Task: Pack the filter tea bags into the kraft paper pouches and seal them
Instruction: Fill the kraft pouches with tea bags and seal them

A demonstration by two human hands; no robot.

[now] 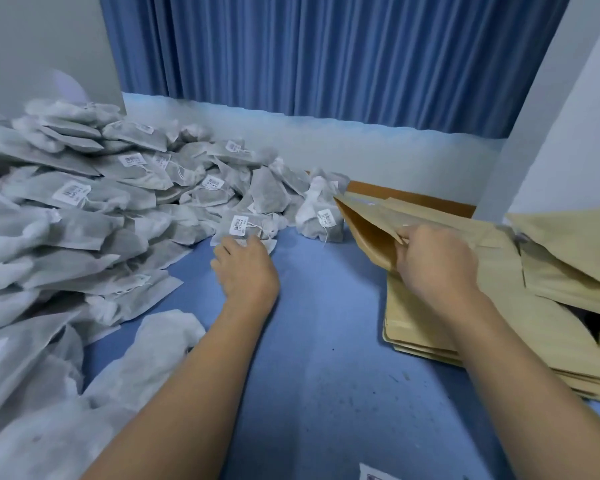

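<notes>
A big heap of grey filter tea bags (pixel 84 202) with white barcode tags covers the left of the blue surface. My left hand (pixel 245 268) reaches to the heap's near edge, its fingers on one tagged tea bag (pixel 246 225); the grip itself is hidden behind the hand. My right hand (pixel 433 261) grips a kraft paper pouch (pixel 364 220) by its mouth, thumb outside, fingers tucked inside, holding it open and tilted toward the tea bags. Another tea bag (pixel 321 220) lies just left of the pouch.
A stack of flat kraft pouches (pixel 420 327) lies under my right hand, with more loose pouches (pixel 568 251) piled at the right edge. A blue curtain (pixel 326 53) hangs behind, a white pillar (pixel 548 140) stands at the right, and blue cloth (pixel 326 341) lies between my arms.
</notes>
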